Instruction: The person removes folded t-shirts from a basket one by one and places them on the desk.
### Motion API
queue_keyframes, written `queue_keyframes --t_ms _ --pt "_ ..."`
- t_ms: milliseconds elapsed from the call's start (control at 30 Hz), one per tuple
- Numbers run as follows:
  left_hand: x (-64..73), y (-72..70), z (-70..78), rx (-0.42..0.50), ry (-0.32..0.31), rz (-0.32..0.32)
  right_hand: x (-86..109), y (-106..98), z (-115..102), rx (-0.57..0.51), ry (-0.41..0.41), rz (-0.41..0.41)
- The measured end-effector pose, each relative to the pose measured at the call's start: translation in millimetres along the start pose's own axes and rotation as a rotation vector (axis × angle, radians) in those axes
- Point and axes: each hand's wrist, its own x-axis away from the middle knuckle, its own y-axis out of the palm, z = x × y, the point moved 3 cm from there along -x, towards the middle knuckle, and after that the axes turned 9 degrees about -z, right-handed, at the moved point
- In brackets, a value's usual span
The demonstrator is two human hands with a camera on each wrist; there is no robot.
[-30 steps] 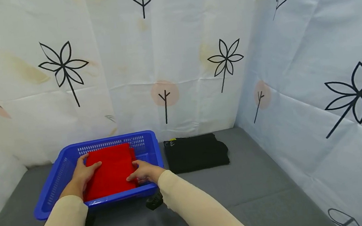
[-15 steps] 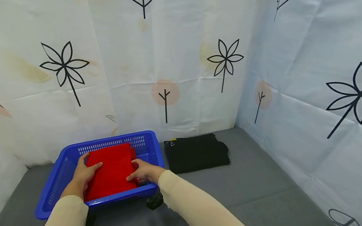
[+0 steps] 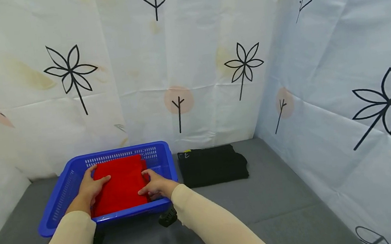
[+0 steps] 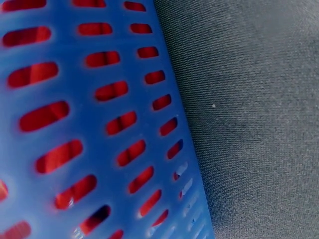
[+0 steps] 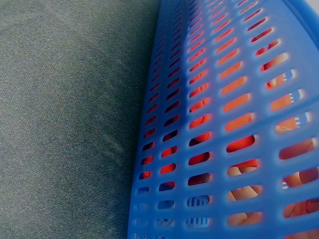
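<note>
A folded red cloth lies inside a blue plastic basket in the head view. My left hand holds its left edge, with the thumb on top and some fingers hidden beside the cloth. At the right edge my right hand holds it with thumb and forefinger, the other fingers partly hidden. Red cloth shows through the slotted basket wall in the left wrist view. Through the slots in the right wrist view I see red cloth and parts of the right hand.
A folded black cloth with a small yellow mark lies just right of the basket on the grey surface. White printed sheets hang behind and on the right. Dark wrist devices sit below the basket's front rim.
Both hands keep nearly the same place on the red cloth. The right forefinger has risen slightly; the basket and black cloth have not visibly moved.
</note>
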Motion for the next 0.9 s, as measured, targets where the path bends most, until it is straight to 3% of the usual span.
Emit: queue_keyframes --t_ms 333,900 --pt "1.5 -0.4 1.3 0.011 -0.008 0.000 -0.9 2.5 -3.2 0.014 -0.059 -0.007" --pt "0.0 0.3 0.5 0.015 0.001 0.016 -1.3 1.7 -0.2 0.041 -0.004 -0.061"
